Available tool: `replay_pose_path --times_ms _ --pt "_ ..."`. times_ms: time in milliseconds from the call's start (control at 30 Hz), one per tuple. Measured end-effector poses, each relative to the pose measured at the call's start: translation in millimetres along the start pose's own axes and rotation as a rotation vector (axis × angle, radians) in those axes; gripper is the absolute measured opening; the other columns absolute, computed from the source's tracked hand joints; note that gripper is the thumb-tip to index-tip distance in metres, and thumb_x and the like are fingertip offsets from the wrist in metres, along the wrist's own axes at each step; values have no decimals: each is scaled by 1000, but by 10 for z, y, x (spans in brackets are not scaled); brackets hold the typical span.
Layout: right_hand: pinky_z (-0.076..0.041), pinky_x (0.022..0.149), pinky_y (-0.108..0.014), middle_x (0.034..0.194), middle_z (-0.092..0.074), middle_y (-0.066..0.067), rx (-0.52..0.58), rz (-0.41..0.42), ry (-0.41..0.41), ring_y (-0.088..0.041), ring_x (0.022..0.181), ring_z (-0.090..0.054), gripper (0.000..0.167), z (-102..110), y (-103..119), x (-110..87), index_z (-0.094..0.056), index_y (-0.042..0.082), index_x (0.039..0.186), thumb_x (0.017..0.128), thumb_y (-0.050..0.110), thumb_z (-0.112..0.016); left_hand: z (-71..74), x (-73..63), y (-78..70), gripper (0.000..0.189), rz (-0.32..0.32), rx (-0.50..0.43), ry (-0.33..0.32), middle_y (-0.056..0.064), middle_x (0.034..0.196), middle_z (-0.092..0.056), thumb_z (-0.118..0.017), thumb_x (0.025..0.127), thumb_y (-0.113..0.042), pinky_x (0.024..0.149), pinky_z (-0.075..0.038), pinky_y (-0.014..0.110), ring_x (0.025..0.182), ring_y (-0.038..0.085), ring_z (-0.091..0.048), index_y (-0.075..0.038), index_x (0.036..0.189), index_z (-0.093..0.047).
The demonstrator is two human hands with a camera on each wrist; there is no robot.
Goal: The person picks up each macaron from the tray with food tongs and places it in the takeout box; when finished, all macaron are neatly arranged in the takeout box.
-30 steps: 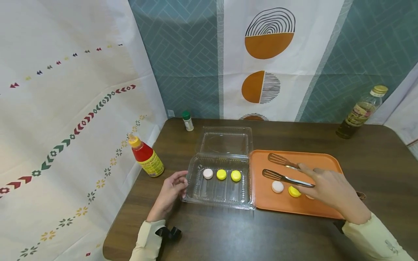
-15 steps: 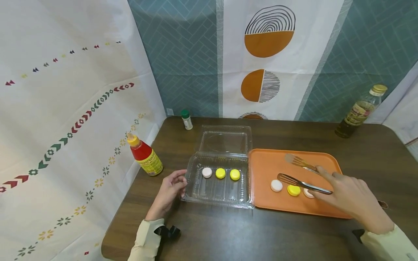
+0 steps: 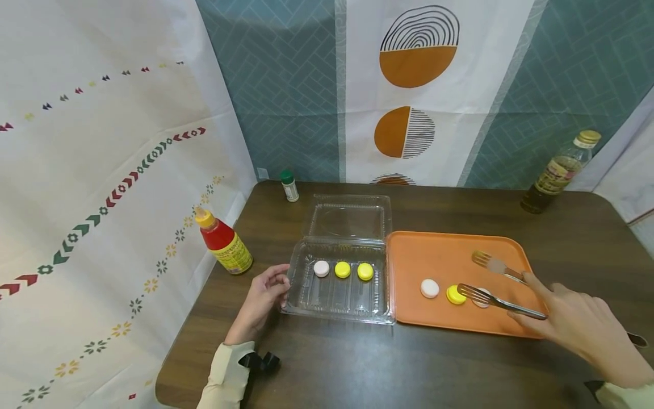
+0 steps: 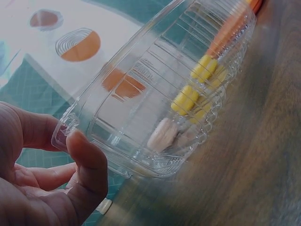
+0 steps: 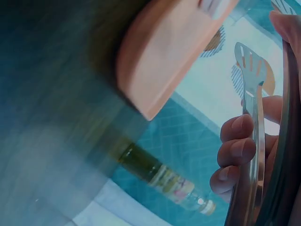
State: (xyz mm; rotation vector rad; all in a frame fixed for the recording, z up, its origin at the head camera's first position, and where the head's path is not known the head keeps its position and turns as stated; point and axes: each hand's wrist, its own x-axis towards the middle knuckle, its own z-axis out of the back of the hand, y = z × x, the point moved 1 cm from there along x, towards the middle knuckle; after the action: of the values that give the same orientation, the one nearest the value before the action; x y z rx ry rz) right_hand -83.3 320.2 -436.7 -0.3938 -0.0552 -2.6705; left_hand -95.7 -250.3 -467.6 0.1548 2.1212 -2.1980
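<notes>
My left hand (image 3: 261,296) pinches the left rim of a clear plastic clamshell container (image 3: 332,298) between thumb and finger; the left wrist view shows this grip on its edge (image 4: 60,134). Inside stand a white macaron (image 3: 321,268) and two yellow macarons (image 3: 343,270) in a row. My right hand (image 3: 579,321) holds slotted metal tongs (image 3: 516,308), arms spread with nothing between them, above an orange tray (image 3: 429,253). On that tray lie a white macaron (image 3: 430,288), a yellow macaron (image 3: 454,295) and a pale macaron (image 3: 480,301) partly covered by the tongs.
The container's lid (image 3: 349,218) lies folded back behind it. A red sauce bottle (image 3: 225,244) stands at the left, a small green-capped shaker (image 3: 289,187) at the back left, and an oil bottle (image 3: 557,173) at the back right of the wooden table (image 3: 347,363).
My right hand and the tongs have moved right and toward me across the tray, uncovering more of the pale macaron. The left hand keeps its grip on the container.
</notes>
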Motion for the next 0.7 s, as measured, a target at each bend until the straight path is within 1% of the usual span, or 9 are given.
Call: replay_pose_path --times_ms 67,167,233,367,433,467,567,700 --pt "-25 38 -31 63 -33 3 0 -20 42 -10 43 -27 81 -4 -11 -49 -49 21 140 78 67 -73 2 -1 -2 43 2 -2 -1 9 90 -57 -53 93 11 57 -49 24 63 14 -52 12 136 -49" --pt "-26 38 -31 64 -34 3 -3 -37 69 -11 44 -28 80 -23 -23 -120 -50 19 137 76 64 -76 2 -4 -12 43 0 3 4 9 91 -56 -53 93 11 57 -48 24 63 14 -52 12 137 -48" --pt "-26 38 -31 63 -33 3 -6 -34 64 -11 44 -27 80 -46 -31 -159 -50 20 136 75 66 -76 1 -6 -19 43 4 4 3 10 91 -56 -52 94 11 57 -48 24 63 15 -52 12 136 -49" --pt "-23 36 -29 61 -29 4 -8 -11 8 -9 42 -26 80 -93 -54 -224 -52 18 129 75 74 -70 3 -4 -34 43 9 6 4 11 90 -55 -52 94 12 57 -48 24 65 15 -52 12 137 -49" --pt "-23 36 -28 60 -29 5 -6 -7 -2 -8 42 -25 81 -114 -65 -249 -51 19 130 75 76 -68 3 -4 -40 43 10 7 2 11 91 -56 -53 94 12 57 -48 24 66 15 -52 11 137 -49" --pt "-23 35 -28 60 -29 5 -4 -5 -3 -8 42 -26 81 -122 -73 -260 -51 19 131 76 76 -67 2 -6 -45 44 8 8 2 11 91 -55 -53 94 11 57 -48 24 66 15 -52 11 137 -49" --pt "-25 35 -29 60 -30 5 10 -3 2 -8 42 -27 78 -140 -75 -294 -52 19 131 76 71 -71 1 -7 -44 43 8 7 0 11 91 -56 -53 94 11 57 -49 24 66 15 -53 11 137 -49" --pt "-26 36 -30 59 -30 7 11 12 15 -7 43 -29 71 -151 -75 -333 -53 20 127 77 66 -73 -3 -6 -24 43 12 2 3 10 91 -56 -54 94 12 56 -48 23 67 15 -52 11 136 -49"
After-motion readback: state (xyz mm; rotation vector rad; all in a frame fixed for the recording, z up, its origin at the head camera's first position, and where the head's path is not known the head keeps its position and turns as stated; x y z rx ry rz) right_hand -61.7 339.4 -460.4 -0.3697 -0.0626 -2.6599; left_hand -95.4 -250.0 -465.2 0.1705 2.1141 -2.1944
